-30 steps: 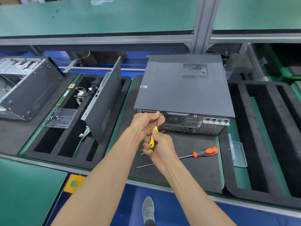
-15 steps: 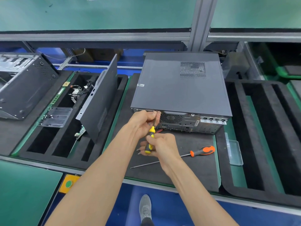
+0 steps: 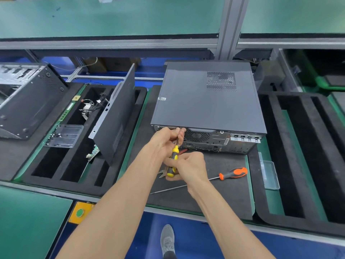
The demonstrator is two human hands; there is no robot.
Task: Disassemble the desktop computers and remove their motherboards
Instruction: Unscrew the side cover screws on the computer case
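A dark grey desktop computer (image 3: 207, 101) lies flat on a black mat, its rear panel facing me. My right hand (image 3: 188, 167) grips the yellow-and-black handle of a screwdriver (image 3: 173, 157). The shaft points up at the top left edge of the rear panel. My left hand (image 3: 166, 139) pinches the shaft near its tip, right against the case. A second, opened computer case (image 3: 28, 101) lies at the far left.
An orange-handled long screwdriver (image 3: 231, 173) lies on the mat right of my hands. A removed side panel (image 3: 115, 116) leans in a black foam tray (image 3: 61, 161) with loose parts. Clear plastic boxes (image 3: 65, 135) (image 3: 269, 173) sit left and right. More foam slots (image 3: 298, 156) at right.
My hands and the yellow screwdriver stay at the same spot on the rear panel; only the camera view has shifted slightly.
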